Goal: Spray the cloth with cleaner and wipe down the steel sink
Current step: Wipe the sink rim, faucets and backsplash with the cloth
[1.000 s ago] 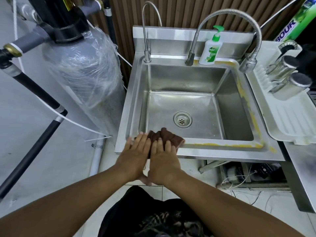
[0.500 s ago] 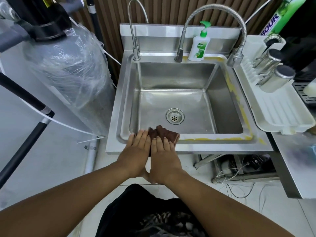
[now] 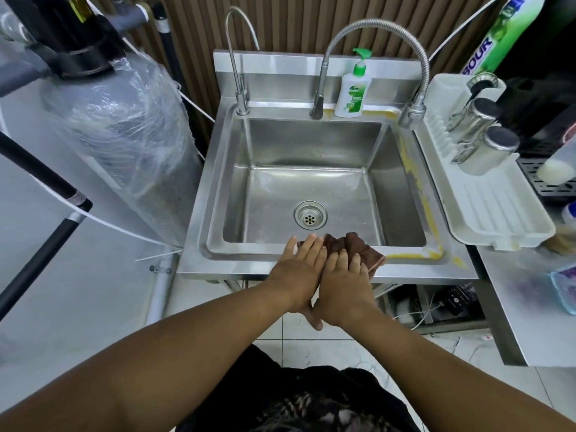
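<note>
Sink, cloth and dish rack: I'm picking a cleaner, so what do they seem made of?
Sink: likely stainless steel, brushed grey with dull reflections. Cloth: brown, fuzzy pile, probably microfibre or terry. Dish rack: white matte plastic, apparently, with moulded ribs.

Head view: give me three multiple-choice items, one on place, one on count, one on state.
1. Where on the sink is the brown cloth? A front rim; B back rim; C basin floor.
2. Taps at the back: A one; B two; C three.
3. The left hand and right hand: A lifted clear; B fists round the cloth; C flat on the cloth, fingers straight.
Key: A, the cloth lies on the near edge; B, a thin gooseneck tap and a flexible tap; C, straight fingers press it.
</note>
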The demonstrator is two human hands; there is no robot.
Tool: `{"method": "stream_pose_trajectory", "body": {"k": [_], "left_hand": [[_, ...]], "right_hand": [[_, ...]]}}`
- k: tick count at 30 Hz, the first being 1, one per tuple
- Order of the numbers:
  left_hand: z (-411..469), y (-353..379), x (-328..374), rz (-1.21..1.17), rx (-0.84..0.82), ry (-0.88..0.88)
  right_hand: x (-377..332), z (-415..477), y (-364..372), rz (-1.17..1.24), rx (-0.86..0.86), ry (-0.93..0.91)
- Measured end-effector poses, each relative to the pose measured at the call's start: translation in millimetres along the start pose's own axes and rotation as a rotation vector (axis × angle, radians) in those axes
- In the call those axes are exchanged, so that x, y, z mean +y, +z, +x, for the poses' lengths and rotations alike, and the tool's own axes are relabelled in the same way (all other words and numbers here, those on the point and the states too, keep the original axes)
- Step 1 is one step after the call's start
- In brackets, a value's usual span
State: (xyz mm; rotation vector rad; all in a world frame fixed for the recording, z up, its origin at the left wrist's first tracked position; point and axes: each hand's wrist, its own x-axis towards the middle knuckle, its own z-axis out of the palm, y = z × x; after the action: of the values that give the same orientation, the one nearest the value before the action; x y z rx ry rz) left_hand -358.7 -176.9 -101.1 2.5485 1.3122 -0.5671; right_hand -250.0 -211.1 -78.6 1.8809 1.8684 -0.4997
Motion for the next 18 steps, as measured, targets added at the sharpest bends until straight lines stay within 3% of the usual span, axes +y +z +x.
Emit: {"method": "stream_pose_trajectory", "body": {"k": [18], "left_hand": [[-123,63,-172,0.016,0.029,-0.236]], "right_hand": [[-177,12,-13,0.053,0.012,-0.441]]}}
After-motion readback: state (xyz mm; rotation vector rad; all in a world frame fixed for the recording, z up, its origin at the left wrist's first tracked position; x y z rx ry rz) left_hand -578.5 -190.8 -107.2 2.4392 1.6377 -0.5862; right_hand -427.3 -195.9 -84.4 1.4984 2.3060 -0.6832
